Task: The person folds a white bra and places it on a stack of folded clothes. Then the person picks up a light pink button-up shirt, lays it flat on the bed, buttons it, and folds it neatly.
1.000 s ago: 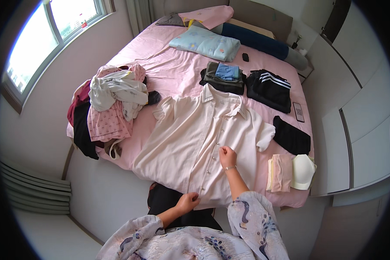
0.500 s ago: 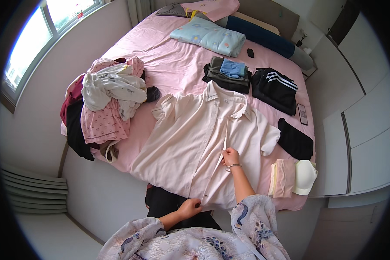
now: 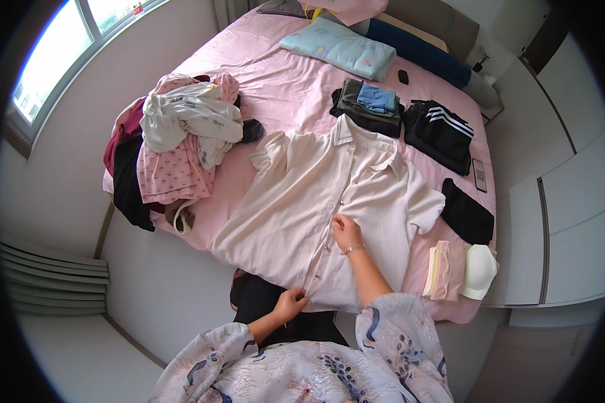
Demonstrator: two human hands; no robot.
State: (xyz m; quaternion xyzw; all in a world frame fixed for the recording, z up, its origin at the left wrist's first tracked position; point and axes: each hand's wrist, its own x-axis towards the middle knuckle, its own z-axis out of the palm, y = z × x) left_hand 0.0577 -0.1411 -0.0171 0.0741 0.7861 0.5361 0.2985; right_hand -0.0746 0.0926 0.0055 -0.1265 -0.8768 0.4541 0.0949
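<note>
A cream short-sleeved button-up shirt (image 3: 282, 201) lies spread front side up on the pink bed, its collar pointing away from me. With closed fingers my right hand (image 3: 347, 232) pinches the edge of its button placket, about halfway down the front. My left hand (image 3: 290, 303) grips the bottom hem at the lower end of the same placket, over the bed's near edge. Small buttons show along the placket between and above my hands. The collar is spread, and the front looks nearly brought together.
To the left is a loose heap of clothes (image 3: 188, 124). Folded dark clothes with a blue piece (image 3: 376, 99), folded black striped clothes (image 3: 439, 134), a phone (image 3: 479, 176), a black folded garment (image 3: 467, 213) and a pale bra (image 3: 478, 272) lie rightward. A light-blue quilt (image 3: 339, 48) rests farther back.
My right hand has moved left with the placket edge, drawing it over the shirt's middle. My left hand stays at the hem. The whole view has shifted slightly.
</note>
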